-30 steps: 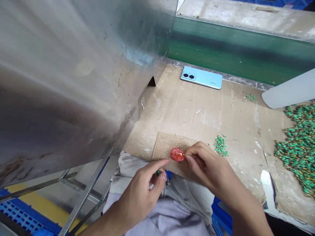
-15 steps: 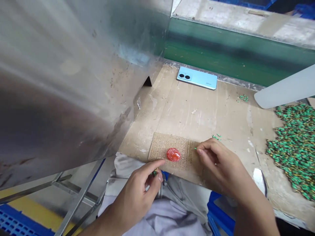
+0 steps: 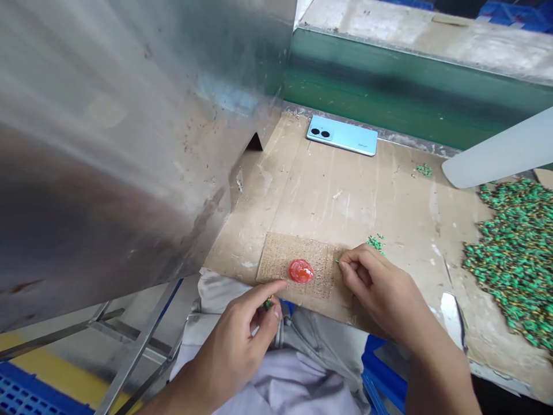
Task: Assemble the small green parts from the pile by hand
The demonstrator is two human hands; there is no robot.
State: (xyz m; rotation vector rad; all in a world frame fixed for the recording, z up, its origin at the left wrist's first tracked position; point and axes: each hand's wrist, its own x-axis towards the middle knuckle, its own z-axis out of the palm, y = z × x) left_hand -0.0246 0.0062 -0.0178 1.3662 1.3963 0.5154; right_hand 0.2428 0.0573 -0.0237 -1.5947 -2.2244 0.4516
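Observation:
My left hand (image 3: 248,325) is curled at the front edge of the bench, closed around some small green and yellow pieces (image 3: 268,301). Its index finger points toward a red, glossy, round blob (image 3: 301,271). That blob sits on a brown, rough-textured board (image 3: 276,253) dotted with many small marks. Over the board's right end, my right hand (image 3: 371,282) pinches a tiny green piece (image 3: 337,261) between thumb and index finger. A few loose green pieces (image 3: 375,244) lie just behind the right hand.
A large heap of small green and yellow pieces (image 3: 514,265) covers the right of the cardboard-topped bench (image 3: 345,196). A light-blue phone (image 3: 343,137) lies at the back. A translucent white tube-like object (image 3: 496,153) slants in from the right. A metal panel (image 3: 129,144) walls the left.
The view has shifted slightly. My right hand, with the tiny green piece, has come a little closer to the red blob. My left hand keeps its grip.

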